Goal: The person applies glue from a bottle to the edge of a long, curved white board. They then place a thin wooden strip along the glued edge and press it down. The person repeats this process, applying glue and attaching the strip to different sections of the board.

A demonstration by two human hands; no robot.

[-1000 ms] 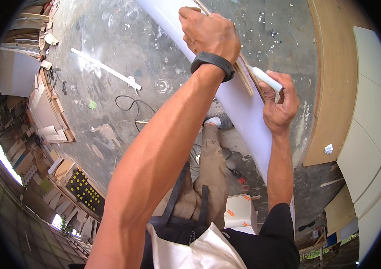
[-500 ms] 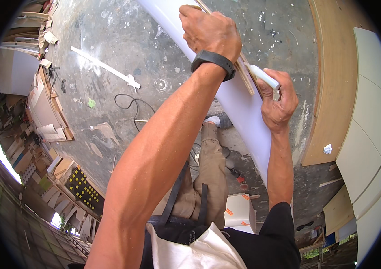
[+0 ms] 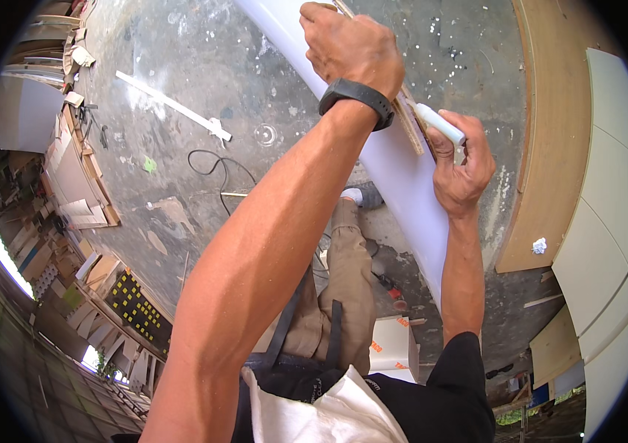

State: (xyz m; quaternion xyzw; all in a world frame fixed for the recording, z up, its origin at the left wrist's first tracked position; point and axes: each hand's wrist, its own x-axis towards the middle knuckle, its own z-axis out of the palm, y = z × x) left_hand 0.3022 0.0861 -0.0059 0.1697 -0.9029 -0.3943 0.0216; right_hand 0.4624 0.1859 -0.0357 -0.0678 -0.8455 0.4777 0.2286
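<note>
The right hand [image 3: 465, 168] pinches a white bottle [image 3: 439, 124] between thumb and fingers, its nozzle at the edge of a wooden strip [image 3: 412, 134] over the white panel [image 3: 406, 188]. The left hand [image 3: 357, 50] curls over the strip farther up; its fingertips are hidden, so I cannot tell whether it grips.
</note>
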